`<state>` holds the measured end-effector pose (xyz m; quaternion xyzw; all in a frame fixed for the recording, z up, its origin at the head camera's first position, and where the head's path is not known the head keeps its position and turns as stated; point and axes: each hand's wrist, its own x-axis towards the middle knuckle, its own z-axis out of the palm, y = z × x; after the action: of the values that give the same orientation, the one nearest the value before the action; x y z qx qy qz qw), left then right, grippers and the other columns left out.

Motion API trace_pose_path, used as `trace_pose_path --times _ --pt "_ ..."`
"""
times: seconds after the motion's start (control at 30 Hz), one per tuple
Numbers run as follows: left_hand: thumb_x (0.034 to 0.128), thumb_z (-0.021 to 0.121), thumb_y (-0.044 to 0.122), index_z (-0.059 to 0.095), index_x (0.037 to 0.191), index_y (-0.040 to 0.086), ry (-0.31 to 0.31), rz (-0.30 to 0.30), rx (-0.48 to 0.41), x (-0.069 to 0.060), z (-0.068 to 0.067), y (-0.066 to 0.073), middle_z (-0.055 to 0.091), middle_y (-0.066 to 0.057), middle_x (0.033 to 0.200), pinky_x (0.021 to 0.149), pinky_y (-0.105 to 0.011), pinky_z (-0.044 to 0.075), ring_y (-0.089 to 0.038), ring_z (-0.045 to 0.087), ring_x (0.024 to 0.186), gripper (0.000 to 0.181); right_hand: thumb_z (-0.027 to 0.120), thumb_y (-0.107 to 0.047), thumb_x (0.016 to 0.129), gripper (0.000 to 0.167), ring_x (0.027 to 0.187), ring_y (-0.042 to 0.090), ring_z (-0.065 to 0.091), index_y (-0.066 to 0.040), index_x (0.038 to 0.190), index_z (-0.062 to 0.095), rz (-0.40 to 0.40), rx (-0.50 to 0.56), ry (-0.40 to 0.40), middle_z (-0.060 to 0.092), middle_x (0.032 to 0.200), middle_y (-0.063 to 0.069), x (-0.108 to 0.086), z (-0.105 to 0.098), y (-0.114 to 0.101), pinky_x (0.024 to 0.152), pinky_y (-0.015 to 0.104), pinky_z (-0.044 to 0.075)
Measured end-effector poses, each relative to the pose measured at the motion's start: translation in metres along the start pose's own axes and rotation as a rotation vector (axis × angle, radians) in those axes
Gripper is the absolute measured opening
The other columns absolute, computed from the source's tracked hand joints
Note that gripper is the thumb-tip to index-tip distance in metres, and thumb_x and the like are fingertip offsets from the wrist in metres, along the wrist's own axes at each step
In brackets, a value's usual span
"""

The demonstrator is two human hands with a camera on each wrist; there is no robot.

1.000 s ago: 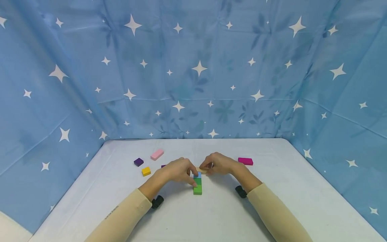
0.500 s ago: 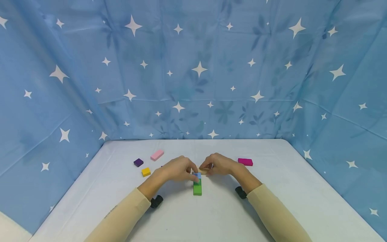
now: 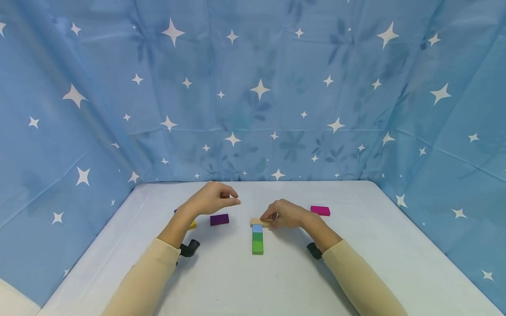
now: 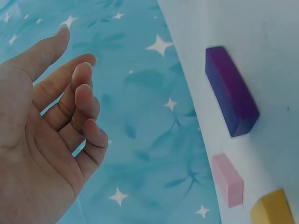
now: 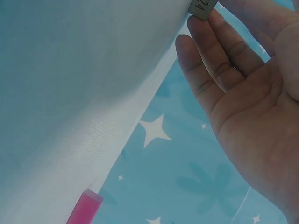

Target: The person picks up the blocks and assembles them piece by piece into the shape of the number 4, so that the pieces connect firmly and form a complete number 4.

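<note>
A purple block (image 3: 219, 220) is seen near the left hand (image 3: 210, 198), whose fingers are loosely curved; beside a blue block (image 3: 257, 228), a wooden block (image 5: 202, 7) is pinched by the right hand (image 3: 285, 213).

Curtain (image 3: 253, 57): mid blue, white four-point stars (image 3: 260, 89), darker blue-teal leaf and flower shapes (image 3: 293, 145). Reads more turquoise in both wrist views. Desk (image 3: 296, 281): white. Tan block (image 3: 256, 222): pale wood tan, dark "24" on it per right wrist cam. Row off it: blue block (image 3: 257, 228) is light blue, middle block (image 3: 258, 237) deeper green, near block (image 3: 258, 249) brighter grass green. Long block (image 3: 219, 219): dark purple, one side bluer in left wrist. Others: pink block (image 4: 228, 181), yellow block (image 4: 272, 208), magenta block (image 3: 320, 210). Sleeves (image 3: 359, 276): beige.
</note>
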<state>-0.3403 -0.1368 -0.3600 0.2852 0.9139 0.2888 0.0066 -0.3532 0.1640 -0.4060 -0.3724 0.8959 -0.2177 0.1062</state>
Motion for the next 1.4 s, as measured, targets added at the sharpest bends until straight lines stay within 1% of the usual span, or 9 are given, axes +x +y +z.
trace_pose_path --times 0.2,0.33,0.43,0.57,0.7,0.8,0.97,1.17,1.4 --pt "0.0984 0.071 0.045 0.079 0.114 0.025 -0.013 -0.021 -0.014 -0.002 -0.008 -0.007 0.073 0.004 0.092 0.066 -0.033 0.052 -0.016 0.060 0.075 0.027 0.083 -0.008 0.087 0.034 0.095 0.009 0.067 -0.013 0.121 0.079 -0.010 -0.011 0.006 0.078 0.110 -0.004 -0.001 -0.001 0.000 0.088 0.027 0.057" --pt "0.0968 0.074 0.042 0.078 0.117 0.022 -0.042 -0.040 -0.040 -0.002 -0.008 -0.014 0.073 0.003 0.096 0.071 -0.032 0.053 -0.016 0.061 0.081 0.029 0.083 -0.008 0.088 0.035 0.095 0.009 0.067 -0.013 0.122 0.079 -0.014 -0.009 0.010 0.078 0.110 -0.004 -0.001 -0.001 0.001 0.087 0.025 0.057" --pt "0.0957 0.076 0.038 0.078 0.118 0.021 -0.061 -0.047 -0.059 -0.002 -0.008 -0.020 0.072 0.006 0.099 0.077 -0.032 0.054 -0.016 0.061 0.088 0.028 0.083 -0.008 0.088 0.035 0.095 0.009 0.067 -0.013 0.122 0.079 -0.018 -0.009 0.009 0.078 0.110 -0.004 -0.001 -0.001 0.001 0.087 0.025 0.056" --pt "0.0951 0.077 0.037 0.078 0.119 0.021 -0.066 -0.047 -0.072 -0.003 -0.008 -0.027 0.072 0.006 0.103 0.080 -0.033 0.054 -0.016 0.062 0.092 0.029 0.083 -0.007 0.087 0.035 0.095 0.009 0.067 -0.012 0.122 0.079 -0.027 -0.017 0.009 0.078 0.110 -0.003 -0.002 -0.001 0.002 0.087 0.025 0.057" --pt "0.0945 0.077 0.038 0.078 0.119 0.020 -0.066 -0.067 -0.085 -0.002 -0.007 -0.033 0.072 0.005 0.103 0.081 -0.034 0.055 -0.016 0.063 0.093 0.030 0.083 -0.008 0.087 0.035 0.094 0.009 0.067 -0.013 0.121 0.079 -0.027 -0.023 0.012 0.078 0.109 -0.004 -0.001 -0.001 0.001 0.087 0.025 0.056" --pt "0.0942 0.078 0.036 0.078 0.119 0.017 -0.083 -0.094 -0.094 -0.002 -0.005 -0.036 0.072 0.005 0.100 0.082 -0.034 0.055 -0.017 0.064 0.092 0.031 0.083 -0.008 0.088 0.034 0.095 0.008 0.067 -0.013 0.121 0.079 -0.023 -0.025 0.012 0.077 0.108 -0.005 -0.001 -0.001 0.001 0.087 0.024 0.056" --pt "0.0929 0.080 0.032 0.078 0.121 0.013 -0.151 -0.167 -0.056 -0.002 -0.002 -0.042 0.074 0.005 0.101 0.088 -0.039 0.056 -0.015 0.065 0.092 0.034 0.083 -0.008 0.087 0.034 0.094 0.009 0.066 -0.012 0.121 0.079 -0.027 -0.024 0.012 0.077 0.108 -0.004 -0.003 -0.001 0.000 0.087 0.024 0.056" --pt "0.0873 0.085 0.022 0.079 0.116 0.016 -0.202 -0.230 0.012 -0.005 0.004 -0.046 0.074 0.002 0.103 0.093 -0.044 0.055 -0.016 0.065 0.096 0.030 0.083 -0.009 0.088 0.035 0.094 0.008 0.066 -0.014 0.122 0.079 -0.011 -0.020 0.007 0.077 0.109 -0.005 -0.003 0.000 0.000 0.086 0.024 0.056" --pt "0.0841 0.087 0.011 0.081 0.113 0.019 -0.229 -0.277 0.020 -0.007 0.008 -0.046 0.073 0.000 0.103 0.093 -0.046 0.054 -0.019 0.063 0.097 0.031 0.083 -0.009 0.088 0.035 0.094 0.007 0.066 -0.014 0.122 0.079 -0.012 -0.014 0.013 0.077 0.108 -0.005 -0.003 0.001 0.001 0.086 0.024 0.056"
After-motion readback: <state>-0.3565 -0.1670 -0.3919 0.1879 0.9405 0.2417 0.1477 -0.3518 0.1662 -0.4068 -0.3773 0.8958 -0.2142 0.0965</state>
